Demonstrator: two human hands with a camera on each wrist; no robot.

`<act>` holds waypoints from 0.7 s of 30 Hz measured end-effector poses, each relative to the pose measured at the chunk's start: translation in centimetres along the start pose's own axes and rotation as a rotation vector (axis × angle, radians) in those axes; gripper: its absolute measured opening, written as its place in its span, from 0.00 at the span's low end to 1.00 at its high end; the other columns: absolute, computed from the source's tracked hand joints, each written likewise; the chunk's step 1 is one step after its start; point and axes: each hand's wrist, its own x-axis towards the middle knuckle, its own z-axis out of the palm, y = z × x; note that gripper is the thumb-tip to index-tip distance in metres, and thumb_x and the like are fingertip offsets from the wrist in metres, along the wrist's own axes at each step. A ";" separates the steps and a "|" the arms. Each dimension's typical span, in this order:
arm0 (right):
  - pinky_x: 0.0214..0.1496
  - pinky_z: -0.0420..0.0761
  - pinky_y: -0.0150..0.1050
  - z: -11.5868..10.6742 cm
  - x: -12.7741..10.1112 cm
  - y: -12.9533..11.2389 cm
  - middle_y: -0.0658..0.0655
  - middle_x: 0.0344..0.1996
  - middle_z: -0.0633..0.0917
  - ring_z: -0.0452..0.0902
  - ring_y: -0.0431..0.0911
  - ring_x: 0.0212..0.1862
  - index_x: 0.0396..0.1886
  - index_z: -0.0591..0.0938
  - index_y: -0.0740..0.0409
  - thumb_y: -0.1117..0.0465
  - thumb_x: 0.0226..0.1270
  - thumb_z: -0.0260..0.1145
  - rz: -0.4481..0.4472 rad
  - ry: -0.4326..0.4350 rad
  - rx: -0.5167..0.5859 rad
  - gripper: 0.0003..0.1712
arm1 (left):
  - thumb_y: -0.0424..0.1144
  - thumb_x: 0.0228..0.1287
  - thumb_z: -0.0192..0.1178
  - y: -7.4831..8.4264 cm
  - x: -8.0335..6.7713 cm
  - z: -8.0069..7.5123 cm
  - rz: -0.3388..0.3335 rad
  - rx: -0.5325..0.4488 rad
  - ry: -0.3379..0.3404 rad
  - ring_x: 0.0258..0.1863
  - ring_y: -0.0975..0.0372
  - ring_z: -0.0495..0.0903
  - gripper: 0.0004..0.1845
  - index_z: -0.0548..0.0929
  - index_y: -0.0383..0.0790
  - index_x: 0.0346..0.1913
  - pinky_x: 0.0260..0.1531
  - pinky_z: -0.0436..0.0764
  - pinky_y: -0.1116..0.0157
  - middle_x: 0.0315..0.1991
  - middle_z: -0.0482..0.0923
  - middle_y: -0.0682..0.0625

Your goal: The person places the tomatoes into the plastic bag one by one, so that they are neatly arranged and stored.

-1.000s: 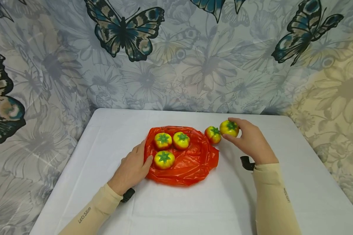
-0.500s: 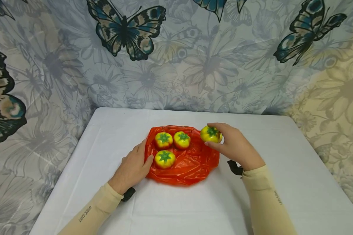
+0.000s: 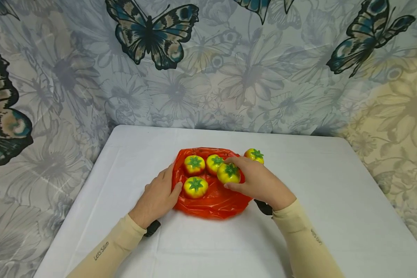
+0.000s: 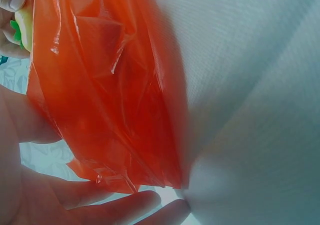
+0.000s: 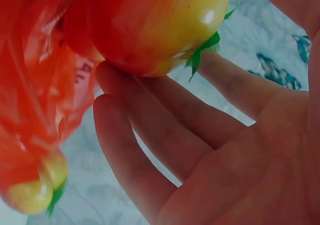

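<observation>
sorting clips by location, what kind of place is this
Probably a makeshift indoor recording spot, not a kitchen: a small table under a white tablecloth, a butterfly-print curtain hung behind as backdrop, and toy-like tomatoes on an orange plastic bag.

Left grip [image 3: 158, 197] flat and relaxed, right grip [image 3: 255, 181] curled, both forearms forward.

Your white counter [image 3: 333, 200] fills the frame's lower half. An orange plastic bag [image 3: 215, 199] lies at centre; one tomato [image 3: 254, 155] sits just upper right of it.
</observation>
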 end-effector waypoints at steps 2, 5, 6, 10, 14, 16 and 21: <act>0.72 0.82 0.56 0.4 0.1 -0.3 0.54 0.67 0.84 0.80 0.52 0.70 0.73 0.79 0.52 0.47 0.66 0.81 -0.005 -0.020 0.000 0.39 | 0.48 0.82 0.56 0.0 0.0 0.0 0.001 0.001 0.002 0.70 0.37 0.79 0.41 0.55 0.34 0.87 0.63 0.77 0.26 0.78 0.71 0.34; 0.72 0.82 0.56 1.0 0.2 -0.8 0.53 0.68 0.84 0.79 0.52 0.71 0.73 0.79 0.50 0.46 0.66 0.81 0.002 -0.054 -0.003 0.39 | 0.48 0.82 0.56 -0.1 0.0 0.1 -0.003 0.001 0.002 0.70 0.37 0.79 0.41 0.55 0.34 0.87 0.63 0.77 0.26 0.78 0.71 0.34; 0.72 0.82 0.57 1.2 0.3 -0.9 0.53 0.68 0.84 0.79 0.52 0.70 0.73 0.79 0.49 0.46 0.66 0.81 0.008 -0.064 -0.002 0.39 | 0.48 0.81 0.56 -0.1 0.0 0.1 -0.006 0.000 0.002 0.70 0.37 0.79 0.41 0.55 0.34 0.86 0.63 0.77 0.26 0.78 0.71 0.34; 0.72 0.83 0.56 1.8 0.4 -1.3 0.52 0.67 0.84 0.80 0.51 0.69 0.72 0.79 0.47 0.46 0.65 0.81 0.016 -0.086 0.006 0.37 | 0.49 0.81 0.56 -0.1 0.1 0.0 -0.015 0.004 -0.004 0.70 0.37 0.79 0.41 0.56 0.34 0.86 0.63 0.76 0.25 0.78 0.71 0.34; 0.70 0.84 0.55 2.1 0.5 -1.6 0.51 0.65 0.85 0.80 0.49 0.67 0.70 0.80 0.46 0.46 0.65 0.81 0.016 -0.093 -0.006 0.36 | 0.49 0.82 0.55 -0.1 0.2 0.0 -0.015 0.007 -0.008 0.71 0.38 0.78 0.41 0.55 0.33 0.86 0.64 0.76 0.26 0.78 0.70 0.34; 0.70 0.85 0.53 2.3 0.5 -1.7 0.51 0.64 0.86 0.81 0.48 0.66 0.70 0.80 0.46 0.46 0.64 0.82 0.016 -0.096 -0.015 0.36 | 0.49 0.82 0.55 -0.2 0.2 0.0 -0.011 0.006 -0.007 0.72 0.38 0.78 0.41 0.55 0.33 0.86 0.64 0.77 0.27 0.78 0.70 0.33; 0.67 0.86 0.51 2.5 0.6 -1.9 0.50 0.61 0.86 0.81 0.46 0.62 0.69 0.80 0.45 0.46 0.63 0.83 0.018 -0.107 -0.019 0.36 | 0.49 0.82 0.55 -0.2 0.1 0.0 -0.003 0.002 -0.006 0.72 0.38 0.78 0.41 0.55 0.33 0.86 0.64 0.77 0.26 0.78 0.70 0.33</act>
